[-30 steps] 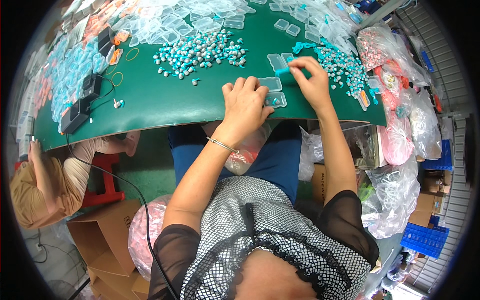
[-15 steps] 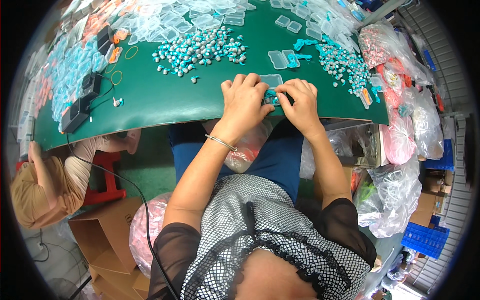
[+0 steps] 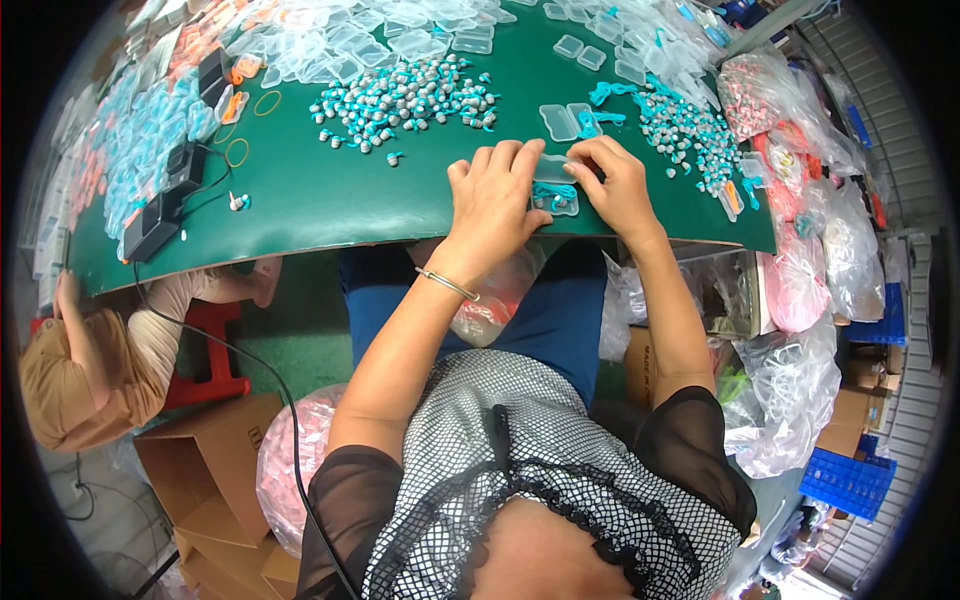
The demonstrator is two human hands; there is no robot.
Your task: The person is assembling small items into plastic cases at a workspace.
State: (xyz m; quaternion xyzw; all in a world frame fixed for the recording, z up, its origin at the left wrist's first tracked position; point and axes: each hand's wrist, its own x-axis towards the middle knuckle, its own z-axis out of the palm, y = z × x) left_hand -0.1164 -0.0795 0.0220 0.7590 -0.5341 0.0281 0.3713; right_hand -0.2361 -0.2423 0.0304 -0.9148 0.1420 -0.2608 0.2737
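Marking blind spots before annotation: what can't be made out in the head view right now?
All in the head view:
- Left edge of the open case: partly covered by the left hand.
- Whether the right hand pinches or merely touches the lid: its fingers hide the contact.
- What lies beneath the teal cord: the cord covers it.
- Far end of the clear case heap: cut off by the top edge.

Black-and-white checked top (image 3: pixel 480 415), sheer black sleeves (image 3: pixel 352 500), silvery bangle (image 3: pixel 447 285), seemingly navy trousers (image 3: pixel 562 310)
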